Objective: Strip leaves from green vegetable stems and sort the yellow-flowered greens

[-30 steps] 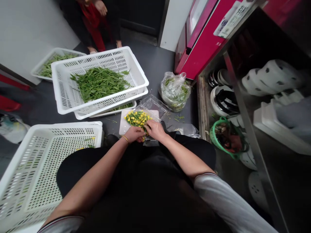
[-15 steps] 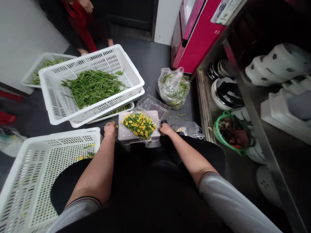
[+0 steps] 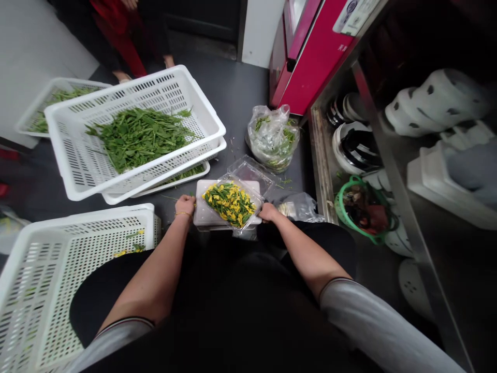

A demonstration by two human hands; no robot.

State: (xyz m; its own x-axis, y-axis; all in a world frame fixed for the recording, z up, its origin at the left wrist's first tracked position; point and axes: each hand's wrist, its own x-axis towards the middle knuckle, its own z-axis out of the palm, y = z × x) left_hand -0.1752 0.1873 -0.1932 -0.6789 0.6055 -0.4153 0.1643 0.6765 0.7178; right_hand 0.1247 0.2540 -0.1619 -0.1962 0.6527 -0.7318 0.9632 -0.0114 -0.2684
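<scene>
A white plastic box [image 3: 202, 212] sits on the dark floor in front of my knees. On it lies an open clear clamshell tray [image 3: 232, 201] filled with yellow flowers on green stems. My left hand [image 3: 185, 204], with a gold bracelet at the wrist, grips the box's left edge. On the right edge, my right hand [image 3: 267, 211] is closed around the box's rim. The tray's clear lid [image 3: 251, 170] lies folded back behind it.
A white slotted crate of green leaves [image 3: 132, 135] is stacked on other crates ahead left. A near-empty white crate [image 3: 58, 269] stands at my left. A plastic bag of greens [image 3: 274, 135] lies ahead; shelves with dishes and a green basket [image 3: 363, 210] stand at right. A person in red stands at the back.
A second ago both hands were together in the flowers at the tray's near edge. They moved apart to the box's two sides, and the box has shifted slightly right.
</scene>
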